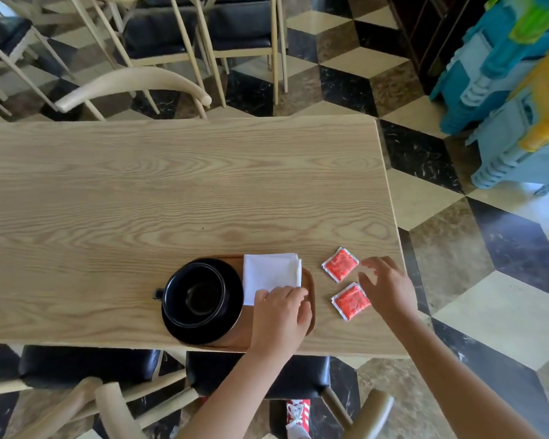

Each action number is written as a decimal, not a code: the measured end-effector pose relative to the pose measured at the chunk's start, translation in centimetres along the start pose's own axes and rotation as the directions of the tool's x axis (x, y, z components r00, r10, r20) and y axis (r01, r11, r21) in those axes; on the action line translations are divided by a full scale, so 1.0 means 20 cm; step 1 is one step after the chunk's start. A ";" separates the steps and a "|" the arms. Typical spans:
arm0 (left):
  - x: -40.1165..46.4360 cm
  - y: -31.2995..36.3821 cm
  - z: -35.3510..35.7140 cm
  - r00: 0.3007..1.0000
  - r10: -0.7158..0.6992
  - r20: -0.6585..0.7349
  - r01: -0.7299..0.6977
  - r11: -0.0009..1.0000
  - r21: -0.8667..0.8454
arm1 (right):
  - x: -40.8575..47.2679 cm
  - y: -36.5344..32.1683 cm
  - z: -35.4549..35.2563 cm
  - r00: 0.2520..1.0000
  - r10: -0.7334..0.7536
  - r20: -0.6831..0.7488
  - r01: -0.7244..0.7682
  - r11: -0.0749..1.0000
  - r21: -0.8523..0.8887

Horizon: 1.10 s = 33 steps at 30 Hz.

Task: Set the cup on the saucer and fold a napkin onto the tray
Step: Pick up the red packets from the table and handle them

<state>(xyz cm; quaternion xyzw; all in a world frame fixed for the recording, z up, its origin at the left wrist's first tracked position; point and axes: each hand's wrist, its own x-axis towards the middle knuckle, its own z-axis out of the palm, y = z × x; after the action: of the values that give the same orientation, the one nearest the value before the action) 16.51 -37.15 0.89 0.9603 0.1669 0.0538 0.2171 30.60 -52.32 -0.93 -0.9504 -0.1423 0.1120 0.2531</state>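
A pale wooden bench point(171, 191) is seen from above, with chairs and a patterned tile floor around it. Near its front edge lies an oval brown wooden tray point(309, 280). On the tray's left part sits a round black saucer point(232, 289), and a black cup point(195, 294) stands upright on it, handle pointing left. Just right of the saucer, a folded white paper napkin point(270, 270) lies on the tray. The left hand point(279, 315) rests on the napkin's near corner, fingers curled down onto it; whether it pinches the paper cannot be told. To the right of the tray, two square red sachets point(339, 263) lie on the bench. The right hand point(385, 288) hovers just beside them, fingers spread apart and holding nothing.
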 end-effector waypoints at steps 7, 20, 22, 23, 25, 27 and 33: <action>0.42 0.18 0.19 0.977 -0.010 0.213 -0.040 0.972 0.230 | -0.10 0.02 0.07 0.977 0.088 0.193 -0.035 0.965 -0.261; 0.52 0.21 0.28 0.966 -0.108 0.234 0.092 0.993 0.078 | -0.15 0.06 0.06 0.943 0.278 0.185 -0.309 0.935 0.174; 0.51 0.24 0.22 0.964 -0.167 0.208 0.203 0.966 -0.163 | -0.14 0.06 -0.02 0.948 0.256 0.188 -0.316 0.829 0.461; 0.50 0.25 0.18 0.954 -0.213 0.213 0.268 0.922 -0.279 | -0.13 0.05 -0.08 0.958 0.239 0.158 -0.286 0.772 0.567; 0.49 0.28 0.08 0.935 -0.281 0.214 0.351 0.810 -0.469 | -0.12 -0.01 -0.21 0.979 0.187 0.081 -0.190 0.693 0.696; 0.47 0.33 -0.06 0.926 -0.321 0.200 0.374 0.697 -0.612 | -0.11 -0.11 -0.34 0.993 0.109 0.043 -0.102 0.617 0.780; 0.40 0.50 -0.55 0.945 -0.311 0.102 0.227 0.398 -0.889 | -0.08 -0.52 -0.66 0.993 -0.023 -0.118 0.113 0.510 0.853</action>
<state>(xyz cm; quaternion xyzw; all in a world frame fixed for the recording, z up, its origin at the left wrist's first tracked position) 25.13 -38.46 15.32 0.6590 0.2746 0.1360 0.6869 30.61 -50.05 15.80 -0.6994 -0.0941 0.1143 0.6993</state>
